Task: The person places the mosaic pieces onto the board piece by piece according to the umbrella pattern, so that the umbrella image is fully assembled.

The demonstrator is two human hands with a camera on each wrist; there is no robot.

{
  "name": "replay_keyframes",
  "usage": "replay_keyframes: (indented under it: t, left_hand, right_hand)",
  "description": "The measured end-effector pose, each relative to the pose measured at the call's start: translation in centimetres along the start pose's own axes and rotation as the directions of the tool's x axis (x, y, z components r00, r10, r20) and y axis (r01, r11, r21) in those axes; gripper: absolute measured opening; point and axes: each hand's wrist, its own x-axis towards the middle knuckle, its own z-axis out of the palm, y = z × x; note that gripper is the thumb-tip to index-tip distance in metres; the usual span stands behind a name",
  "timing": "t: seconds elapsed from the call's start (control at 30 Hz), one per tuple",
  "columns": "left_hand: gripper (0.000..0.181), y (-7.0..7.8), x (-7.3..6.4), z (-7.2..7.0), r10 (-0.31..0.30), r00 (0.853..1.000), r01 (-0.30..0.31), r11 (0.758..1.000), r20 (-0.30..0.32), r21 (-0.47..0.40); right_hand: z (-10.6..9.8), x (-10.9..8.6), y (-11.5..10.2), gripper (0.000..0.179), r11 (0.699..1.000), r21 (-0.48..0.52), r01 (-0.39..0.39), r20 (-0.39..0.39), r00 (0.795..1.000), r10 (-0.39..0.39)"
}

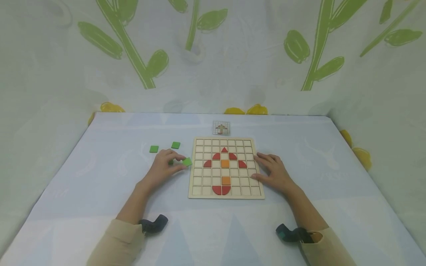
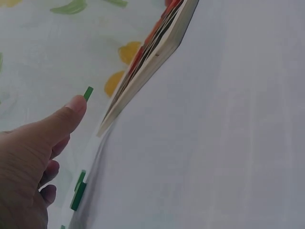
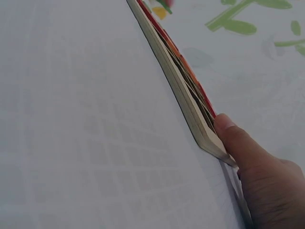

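Note:
My left hand (image 1: 163, 164) pinches a green square tile (image 1: 187, 162) between thumb and fingers, just off the left edge of the wooden grid board (image 1: 202, 181). In the left wrist view the tile (image 2: 88, 93) stands up past the thumb tip, the other fingers being curled behind. My right hand (image 1: 273, 173) rests at the board's right edge, its thumb (image 3: 226, 125) lying on top of the rim. On the grid sit a red triangle (image 1: 224, 150), several red quarter-circle pieces (image 1: 217, 190) and two orange squares, one upper (image 1: 225, 163) and one lower (image 1: 226, 180).
Two loose green tiles lie beyond the left hand, one left (image 1: 154, 149) and one nearer the board (image 1: 175, 145); another green tile (image 1: 171, 162) shows partly between thumb and fingers. A small pattern card (image 1: 221, 128) lies behind the board. A leaf-printed wall (image 1: 233, 74) rises at the back.

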Motion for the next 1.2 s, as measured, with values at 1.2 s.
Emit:
replay_keyframes:
  t: [1.2]
  left_hand:
    - [0.030, 4.3, 4.1, 5.7, 0.133, 0.990, -0.130, 0.989, 0.043, -0.076]
  right_hand:
    - [-0.1, 0.1, 0.0, 0.070, 1.000, 0.019, -0.015, 0.017, 1.000, 0.015]
